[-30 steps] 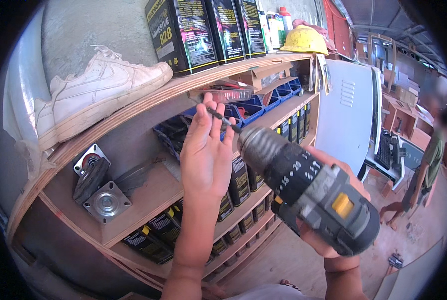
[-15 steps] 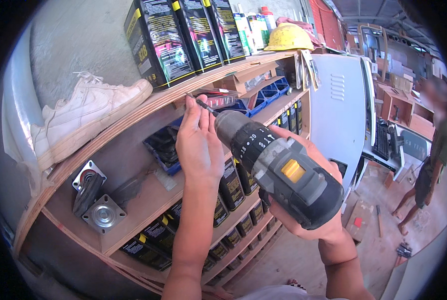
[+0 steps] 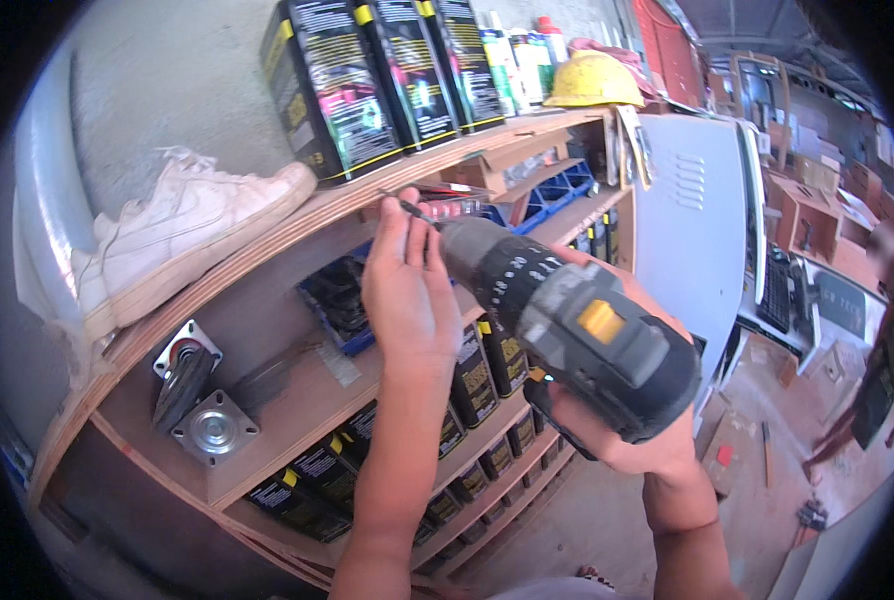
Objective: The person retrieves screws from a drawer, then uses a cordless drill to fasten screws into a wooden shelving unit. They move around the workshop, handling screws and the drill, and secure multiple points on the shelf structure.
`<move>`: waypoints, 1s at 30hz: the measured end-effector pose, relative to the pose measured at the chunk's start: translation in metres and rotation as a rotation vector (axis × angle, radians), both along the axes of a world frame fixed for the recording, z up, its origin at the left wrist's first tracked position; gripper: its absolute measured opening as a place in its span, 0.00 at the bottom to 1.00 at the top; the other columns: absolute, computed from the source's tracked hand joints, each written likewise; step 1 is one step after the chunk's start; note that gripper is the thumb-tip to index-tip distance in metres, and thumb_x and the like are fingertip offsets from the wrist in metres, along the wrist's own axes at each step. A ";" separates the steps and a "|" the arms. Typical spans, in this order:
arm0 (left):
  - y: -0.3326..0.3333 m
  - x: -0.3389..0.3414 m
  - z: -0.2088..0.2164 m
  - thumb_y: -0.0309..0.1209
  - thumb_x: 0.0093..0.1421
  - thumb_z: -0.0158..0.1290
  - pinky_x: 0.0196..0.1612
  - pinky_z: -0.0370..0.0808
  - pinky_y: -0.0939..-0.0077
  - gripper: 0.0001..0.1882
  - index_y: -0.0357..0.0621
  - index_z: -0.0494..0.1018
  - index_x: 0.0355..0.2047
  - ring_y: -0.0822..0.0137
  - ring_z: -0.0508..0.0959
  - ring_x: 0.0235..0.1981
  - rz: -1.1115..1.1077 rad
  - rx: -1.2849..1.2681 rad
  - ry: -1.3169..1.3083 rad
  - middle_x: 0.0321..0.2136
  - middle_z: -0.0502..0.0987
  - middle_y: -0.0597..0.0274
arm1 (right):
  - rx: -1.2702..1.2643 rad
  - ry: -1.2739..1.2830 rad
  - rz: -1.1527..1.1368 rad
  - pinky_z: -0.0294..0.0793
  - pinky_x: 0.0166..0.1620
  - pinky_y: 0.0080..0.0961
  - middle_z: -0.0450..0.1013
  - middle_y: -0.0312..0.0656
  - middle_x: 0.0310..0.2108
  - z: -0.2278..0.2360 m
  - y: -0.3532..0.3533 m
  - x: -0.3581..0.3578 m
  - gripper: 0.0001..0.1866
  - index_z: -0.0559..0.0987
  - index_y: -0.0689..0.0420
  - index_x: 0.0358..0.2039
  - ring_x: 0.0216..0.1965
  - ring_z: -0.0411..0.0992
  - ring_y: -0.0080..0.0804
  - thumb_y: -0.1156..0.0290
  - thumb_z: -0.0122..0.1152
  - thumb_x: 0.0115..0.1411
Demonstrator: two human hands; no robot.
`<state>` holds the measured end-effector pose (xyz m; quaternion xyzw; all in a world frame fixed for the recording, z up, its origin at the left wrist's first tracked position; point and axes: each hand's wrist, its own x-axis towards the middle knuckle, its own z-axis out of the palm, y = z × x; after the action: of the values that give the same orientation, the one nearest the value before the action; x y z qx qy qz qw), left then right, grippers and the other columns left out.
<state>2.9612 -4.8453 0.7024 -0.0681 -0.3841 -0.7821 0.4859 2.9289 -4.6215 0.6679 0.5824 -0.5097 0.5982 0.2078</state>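
Plywood shelving [image 3: 267, 250], its layered edge bare and pale, runs from near left to far right against a rough grey concrete wall [image 3: 157, 90]. Beyond its far end stands a white metal cabinet [image 3: 692, 210] with louvred vents, and past that a cluttered workshop floor of reddish wood and boxes, where another person [image 3: 882, 330] stands at the far right, blurred.

On the top shelf a scuffed white leather sneaker [image 3: 182, 235] lies on its side at the left, next to tall glossy black cartons [image 3: 377, 75] with yellow corners. Farther right stand spray cans [image 3: 512, 60] and a yellow hard hat [image 3: 592, 80]. The middle shelf holds two swivel castors [image 3: 197, 395] with square steel plates at the left, a dark blue plastic bin [image 3: 342, 300], and more blue bins [image 3: 567, 185] farther along. Lower shelves carry rows of small black and yellow boxes [image 3: 477, 375].

The left hand [image 3: 407, 290] is raised, back toward the camera, its fingertips [image 3: 397, 205] pinching a thin dark drill bit [image 3: 417, 212] just at the top shelf's front edge. The right hand [image 3: 627, 440] is wrapped tight around the grip of a cordless drill [image 3: 577, 320], matte black and grey with a ribbed collar and a yellow patch on top. Its chuck points up and left, meeting the bit beside the left fingers.
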 end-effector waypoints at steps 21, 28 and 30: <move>-0.001 0.007 0.020 0.34 0.75 0.53 0.60 0.77 0.71 0.16 0.39 0.74 0.57 0.68 0.75 0.48 -0.269 -0.020 0.098 0.44 0.74 0.65 | 0.117 -0.364 -0.025 0.78 0.48 0.30 0.82 0.44 0.40 0.026 0.020 -0.001 0.27 0.79 0.65 0.49 0.40 0.79 0.33 0.78 0.69 0.44; -0.024 0.000 0.012 0.33 0.76 0.51 0.59 0.81 0.72 0.11 0.40 0.74 0.51 0.69 0.79 0.49 -0.415 -0.169 0.202 0.44 0.78 0.62 | 0.195 -0.411 -0.027 0.77 0.42 0.29 0.82 0.41 0.36 0.042 0.029 -0.003 0.20 0.82 0.62 0.43 0.34 0.78 0.29 0.78 0.68 0.46; -0.026 0.000 0.008 0.33 0.76 0.51 0.59 0.81 0.71 0.10 0.40 0.75 0.50 0.69 0.80 0.48 -0.394 -0.182 0.190 0.44 0.78 0.62 | 0.200 -0.400 -0.075 0.78 0.44 0.30 0.82 0.40 0.36 0.042 0.033 -0.003 0.20 0.83 0.61 0.43 0.36 0.78 0.29 0.77 0.69 0.46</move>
<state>2.9612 -4.8718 0.7105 -0.2585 -0.3850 -0.8140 0.3497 2.9263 -4.5889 0.7095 0.4505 -0.6188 0.6402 0.0660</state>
